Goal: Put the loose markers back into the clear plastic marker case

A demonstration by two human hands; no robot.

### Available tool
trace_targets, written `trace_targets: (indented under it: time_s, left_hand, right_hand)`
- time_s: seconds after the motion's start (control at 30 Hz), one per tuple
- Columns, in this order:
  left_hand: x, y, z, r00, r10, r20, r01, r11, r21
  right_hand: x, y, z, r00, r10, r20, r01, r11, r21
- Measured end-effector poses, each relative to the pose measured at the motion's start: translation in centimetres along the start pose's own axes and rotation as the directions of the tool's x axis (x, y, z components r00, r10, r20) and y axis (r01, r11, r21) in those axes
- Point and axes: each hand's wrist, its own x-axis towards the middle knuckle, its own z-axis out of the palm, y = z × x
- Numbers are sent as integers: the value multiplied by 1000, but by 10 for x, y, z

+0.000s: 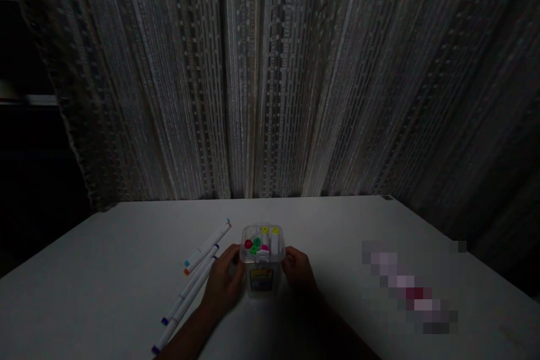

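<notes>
A clear plastic box [262,275] stands upright on the white table, with a dark label on its front and its clear lid on top. Through the lid show the ends of several markers [265,239], in yellow, green, red and pink. My left hand [223,278] curls around the box's left side, and my right hand [299,270] grips its right side. Left of the box lie several white markers [189,287] with blue, orange and purple ends; my left hand and forearm partly cover the nearer ones.
The white table [337,225] reaches back to a hanging striped curtain [278,95]. On the right of the table is a pixelated, long pinkish patch [405,287] that I cannot make out. The scene is dim.
</notes>
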Motion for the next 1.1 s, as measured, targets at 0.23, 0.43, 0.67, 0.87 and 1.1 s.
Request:
trace_targets:
  time_s: [0.23,0.43,0.67,0.87,1.1]
  left_hand:
    - [0,-3,0,1000,26,17,-27,999,41]
    - [-1,-4,-1,1000,26,8,-26,999,30]
    - [0,-6,0,1000,12,-19,-12,999,37]
    - [1,-2,0,998,61,-12,-60,997,45]
    - [2,0,1,999,32,7,-33,998,59]
  right_hand:
    - [1,0,-2,999,-27,46,29,999,-44]
    - [-3,1,-2,996,-84,28,84,996,14]
    - [-5,-2,-2,994,-107,14,106,994,24]
    - [-2,-6,-3,996,-91,16,92,995,-28]
    - [-4,-7,3,994,-108,-17,107,992,-68]
